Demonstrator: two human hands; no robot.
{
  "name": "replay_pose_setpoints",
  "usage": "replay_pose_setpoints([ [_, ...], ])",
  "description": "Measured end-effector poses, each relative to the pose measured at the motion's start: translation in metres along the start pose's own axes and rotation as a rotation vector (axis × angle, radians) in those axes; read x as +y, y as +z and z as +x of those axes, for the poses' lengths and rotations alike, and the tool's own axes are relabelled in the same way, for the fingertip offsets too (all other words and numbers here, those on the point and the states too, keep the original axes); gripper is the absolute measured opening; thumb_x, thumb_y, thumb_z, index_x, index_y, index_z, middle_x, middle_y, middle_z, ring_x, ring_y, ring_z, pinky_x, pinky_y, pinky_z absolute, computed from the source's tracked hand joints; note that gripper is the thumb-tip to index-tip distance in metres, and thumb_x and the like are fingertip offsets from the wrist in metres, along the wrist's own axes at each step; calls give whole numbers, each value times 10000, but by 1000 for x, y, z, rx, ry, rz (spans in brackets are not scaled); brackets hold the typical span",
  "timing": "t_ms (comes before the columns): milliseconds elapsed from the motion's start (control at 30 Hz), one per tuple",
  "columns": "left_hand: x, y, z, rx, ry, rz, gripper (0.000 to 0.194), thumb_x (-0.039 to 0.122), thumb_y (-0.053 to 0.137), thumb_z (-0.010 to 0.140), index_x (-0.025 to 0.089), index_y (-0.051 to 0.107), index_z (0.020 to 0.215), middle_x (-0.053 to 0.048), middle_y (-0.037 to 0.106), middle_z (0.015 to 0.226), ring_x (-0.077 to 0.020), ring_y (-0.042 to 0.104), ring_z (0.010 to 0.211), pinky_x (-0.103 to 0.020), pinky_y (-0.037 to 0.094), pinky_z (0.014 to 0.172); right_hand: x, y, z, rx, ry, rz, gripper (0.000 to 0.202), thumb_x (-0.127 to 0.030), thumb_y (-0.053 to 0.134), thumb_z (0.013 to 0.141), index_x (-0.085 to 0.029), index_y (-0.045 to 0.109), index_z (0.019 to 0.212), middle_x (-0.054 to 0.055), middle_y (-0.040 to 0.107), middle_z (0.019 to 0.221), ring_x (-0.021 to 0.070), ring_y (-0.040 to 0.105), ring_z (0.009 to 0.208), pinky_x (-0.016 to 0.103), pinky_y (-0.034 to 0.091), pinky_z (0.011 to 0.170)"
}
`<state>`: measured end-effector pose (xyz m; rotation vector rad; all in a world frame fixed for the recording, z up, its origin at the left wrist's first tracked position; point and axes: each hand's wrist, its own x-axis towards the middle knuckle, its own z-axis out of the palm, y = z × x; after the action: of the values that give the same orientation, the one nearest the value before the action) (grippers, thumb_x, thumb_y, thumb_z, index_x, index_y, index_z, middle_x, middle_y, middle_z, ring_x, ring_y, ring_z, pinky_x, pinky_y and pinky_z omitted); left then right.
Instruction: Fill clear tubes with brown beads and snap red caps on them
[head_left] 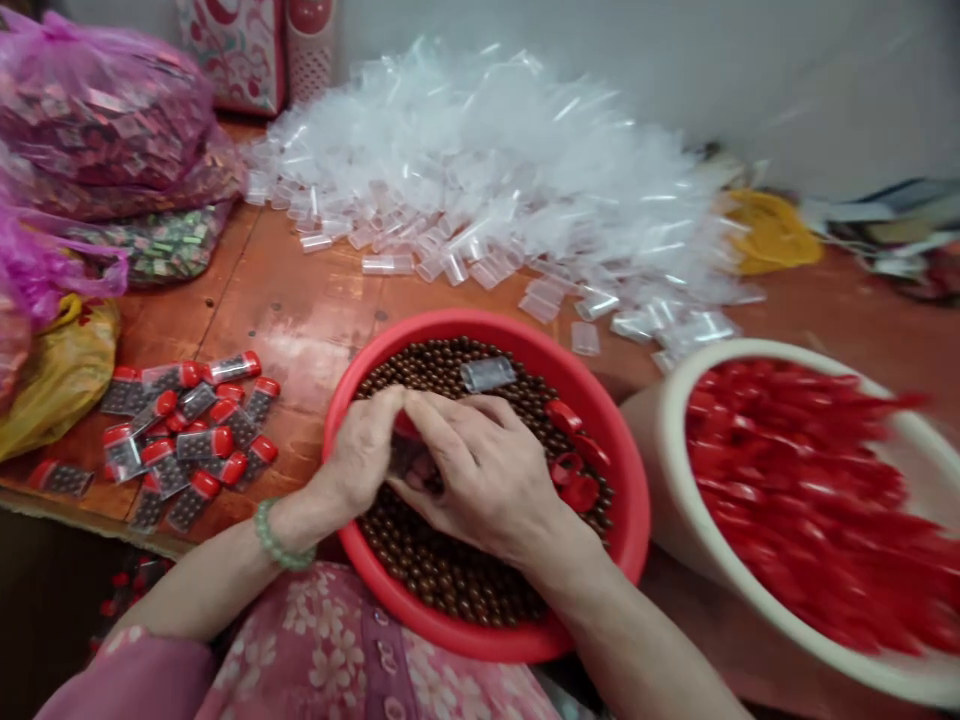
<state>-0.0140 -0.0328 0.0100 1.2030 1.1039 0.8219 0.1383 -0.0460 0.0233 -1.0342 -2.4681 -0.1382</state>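
My left hand (pixel 360 450) and my right hand (pixel 480 470) meet over a red basin (pixel 626 430) of brown beads (pixel 465 595). Between them is a small tube (pixel 405 453), mostly hidden by the fingers, with a bit of red near its top. Both hands are closed around it. A clear tube (pixel 487 374) lies on the beads behind my right hand. Several red caps (pixel 580 490) rest on the beads at the basin's right side. To the left, a pile of bead-filled tubes with red caps (pixel 202 443) lies on the wooden table (pixel 262 270).
A large heap of clear tubes (pixel 487 160) covers the back of the table. At the right stands a cream tub (pixel 675 450) of red caps (pixel 810 500). Purple bags (pixel 105 120) and a yellow bag (pixel 67 370) sit at the left. Another yellow bag (pixel 772 230) lies at the back right.
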Motion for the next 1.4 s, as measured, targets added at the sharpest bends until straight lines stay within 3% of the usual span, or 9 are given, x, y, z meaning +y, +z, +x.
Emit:
replay_pose_setpoints([
  [100,13,-30,-7,20,39,16,503,475,267,959,180,632,776,-13,595,575,-146,562,523,-269,484,526,18,-11,-10,-103,195,205,689,-400,648,859,-91,381,1415,203,612,1302,298,593,1191,438,503,963],
  [233,16,-85,-25,439,149,721,394,386,386,943,175,652,743,-6,578,606,-143,565,610,-271,420,607,46,-26,-35,-125,549,423,315,-303,554,929,-186,591,1219,108,701,1144,237,668,1050,403,535,933],
  [333,3,-123,-39,611,51,1275,352,369,398,942,176,676,845,-7,523,607,-168,556,626,-285,305,567,53,-32,-47,-331,583,636,332,-335,633,876,-204,620,1181,75,710,1111,230,679,1005,374,561,882],
  [467,-11,-144,-48,604,33,1481,386,398,375,958,173,632,1137,-53,604,787,-267,649,870,-323,374,620,43,-29,-47,-554,498,684,501,-333,760,772,-196,591,1223,85,668,1158,241,648,1049,382,538,920],
  [700,-1,-72,-25,126,528,1072,369,394,595,884,182,581,1185,-95,679,1166,-274,632,1099,-428,512,951,26,-14,-45,-557,435,515,271,-214,590,893,-151,589,1157,109,641,1068,239,630,1002,418,526,904],
  [867,4,-24,-14,-113,622,1107,574,368,668,838,122,483,1322,-171,606,1304,-340,498,1280,-556,409,1078,21,-20,-41,-356,421,581,283,-191,596,874,-161,563,1154,97,640,1065,212,621,1005,384,537,888],
  [1167,-5,-8,-7,-292,538,808,287,164,540,879,119,578,1160,-120,703,1080,-221,675,971,-352,573,839,21,-32,-35,-156,406,707,456,-312,666,866,-166,525,1274,85,678,1138,177,644,1034,312,528,911],
  [1300,-7,-4,-4,-251,547,771,269,225,628,852,136,589,1103,-110,716,1042,-230,689,925,-347,575,803,53,-35,-50,-159,710,132,239,-206,518,942,-150,601,1159,114,691,1092,229,643,1028,392,503,927],
  [1400,-7,-4,-3,-241,509,760,227,225,632,848,151,591,1060,-105,715,1036,-231,688,920,-342,573,781,75,-29,-56,-405,800,-286,197,-177,478,937,-102,657,969,153,702,896,282,651,859,423,509,784],
])
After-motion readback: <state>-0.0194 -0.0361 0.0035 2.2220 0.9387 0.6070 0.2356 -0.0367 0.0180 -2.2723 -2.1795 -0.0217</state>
